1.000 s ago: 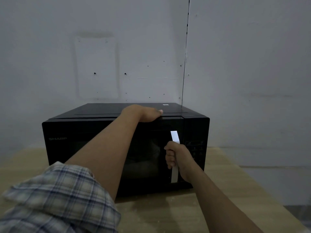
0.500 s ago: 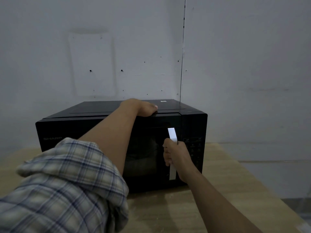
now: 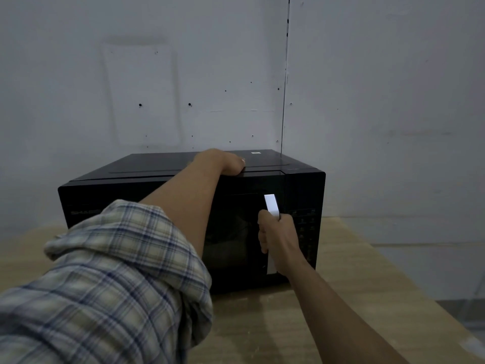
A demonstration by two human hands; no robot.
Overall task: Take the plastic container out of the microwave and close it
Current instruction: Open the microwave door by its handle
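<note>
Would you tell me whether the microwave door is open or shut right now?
Shut: the microwave door sits flush with the front, while the right hand grips its handle.

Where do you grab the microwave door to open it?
Grab the white handle, the upright bar on the door's right edge, beside the buttons. Come from the front and wrap fingers around it, as the right hand does. The left hand presses on the microwave top, probably to steady it.
</note>
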